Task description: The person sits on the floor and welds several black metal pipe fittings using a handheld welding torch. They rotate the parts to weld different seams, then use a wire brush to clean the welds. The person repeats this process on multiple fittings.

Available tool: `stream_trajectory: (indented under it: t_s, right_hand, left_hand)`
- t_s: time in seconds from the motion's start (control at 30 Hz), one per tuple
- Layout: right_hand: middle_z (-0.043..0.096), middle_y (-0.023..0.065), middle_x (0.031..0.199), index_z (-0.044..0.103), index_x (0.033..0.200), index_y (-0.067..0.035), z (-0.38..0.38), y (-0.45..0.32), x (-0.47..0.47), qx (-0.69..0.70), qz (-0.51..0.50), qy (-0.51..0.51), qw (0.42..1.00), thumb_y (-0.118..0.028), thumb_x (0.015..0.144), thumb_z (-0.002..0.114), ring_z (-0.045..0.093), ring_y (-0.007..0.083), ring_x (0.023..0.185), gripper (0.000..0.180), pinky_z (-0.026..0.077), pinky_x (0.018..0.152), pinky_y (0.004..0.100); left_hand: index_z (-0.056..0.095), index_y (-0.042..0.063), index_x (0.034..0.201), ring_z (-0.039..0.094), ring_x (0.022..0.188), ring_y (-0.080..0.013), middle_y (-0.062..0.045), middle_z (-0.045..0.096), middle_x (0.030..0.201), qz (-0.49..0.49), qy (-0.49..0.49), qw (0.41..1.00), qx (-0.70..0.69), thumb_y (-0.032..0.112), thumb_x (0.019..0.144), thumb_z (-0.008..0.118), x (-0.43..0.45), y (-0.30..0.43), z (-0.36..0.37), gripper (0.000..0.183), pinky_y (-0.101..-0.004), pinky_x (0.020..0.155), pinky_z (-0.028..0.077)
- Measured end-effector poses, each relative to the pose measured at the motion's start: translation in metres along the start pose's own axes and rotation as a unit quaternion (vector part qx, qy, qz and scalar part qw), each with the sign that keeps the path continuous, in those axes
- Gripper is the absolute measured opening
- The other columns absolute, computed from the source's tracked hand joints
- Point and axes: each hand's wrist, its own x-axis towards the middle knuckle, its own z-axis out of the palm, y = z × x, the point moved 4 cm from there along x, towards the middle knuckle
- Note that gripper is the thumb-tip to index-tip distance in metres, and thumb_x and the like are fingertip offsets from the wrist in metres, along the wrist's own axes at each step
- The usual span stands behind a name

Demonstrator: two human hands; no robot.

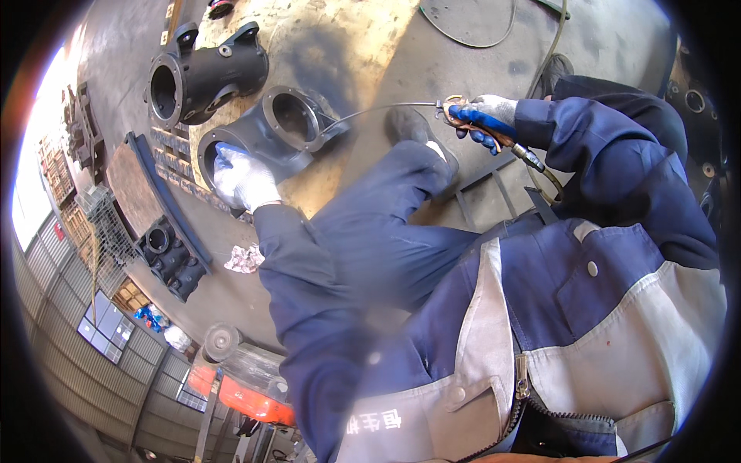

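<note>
My right hand (483,118), in a white and blue coated glove, grips an air blow gun (454,110). From the gun a long thin metal nozzle tube (388,106) reaches left, its tip by the lug of a black cast-metal housing (255,142). A hose fitting (528,157) joins the gun's lower end to an air hose. Gloved as well, my left hand (243,176) holds the housing at its round flanged end opening, partly covering that opening. The housing lies on its side, with a second flanged bore (294,118) facing up.
Another black cast housing (208,75) lies just beyond, on the same yellowish board (318,191). Left are a pallet (173,150), more black castings (168,254) and a crumpled rag (244,258). A hose (547,63) crosses the floor at the upper right, near my shoes (414,124).
</note>
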Motion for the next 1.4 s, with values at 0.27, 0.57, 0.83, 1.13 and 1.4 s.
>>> stream_trajectory:
  t_s: [0.27,0.57,0.83,1.13,1.4]
  right_hand:
    - [0.050,0.0015,0.053,0.061,0.090,-0.005,0.011,0.006,0.000,0.003,0.011,-0.029,1.000,-0.049,0.101,0.057,0.048,0.0121,0.034,0.046,0.045,0.032,0.0286]
    - [0.049,0.0026,0.054,0.064,0.092,-0.002,0.002,0.010,0.003,0.027,-0.018,-0.033,0.999,-0.058,0.095,0.061,0.051,0.0135,0.037,0.056,0.043,0.032,0.0291]
    - [0.054,0.0030,0.053,0.062,0.083,-0.008,0.034,-0.002,0.006,0.008,-0.036,-0.016,0.999,-0.063,0.095,0.056,0.051,0.0149,0.035,0.056,0.037,0.031,0.0294]
    - [0.054,0.0074,0.054,0.061,0.093,-0.003,0.018,0.007,-0.033,0.012,-0.079,-0.024,0.996,-0.050,0.100,0.059,0.053,0.0161,0.035,0.048,0.045,0.033,0.0298]
    - [0.051,0.0055,0.051,0.061,0.086,-0.005,0.024,0.007,-0.033,0.003,-0.053,-0.023,0.998,-0.054,0.098,0.060,0.050,0.0147,0.034,0.050,0.045,0.033,0.0300]
  left_hand:
    - [0.073,-0.004,0.106,0.070,0.091,-0.0425,-0.026,0.073,0.098,-0.001,-0.003,1.000,-0.005,0.042,0.102,0.050,0.003,0.000,-0.001,0.052,-0.0487,0.081,0.053]
    - [0.073,-0.005,0.107,0.070,0.091,-0.0422,-0.026,0.073,0.098,-0.004,0.003,1.000,-0.010,0.041,0.102,0.051,0.003,-0.002,0.003,0.052,-0.0483,0.082,0.052]
    - [0.073,-0.006,0.108,0.070,0.092,-0.0420,-0.027,0.073,0.099,-0.007,0.005,1.000,-0.014,0.041,0.102,0.051,0.002,0.000,0.002,0.052,-0.0480,0.082,0.052]
    - [0.071,-0.008,0.110,0.070,0.092,-0.0413,-0.028,0.072,0.102,-0.007,-0.010,1.000,-0.018,0.040,0.104,0.050,0.004,0.002,0.003,0.052,-0.0474,0.084,0.052]
    - [0.070,-0.009,0.111,0.070,0.092,-0.0401,-0.028,0.072,0.104,-0.019,-0.030,0.998,-0.048,0.037,0.104,0.050,0.003,0.001,0.005,0.051,-0.0457,0.083,0.053]
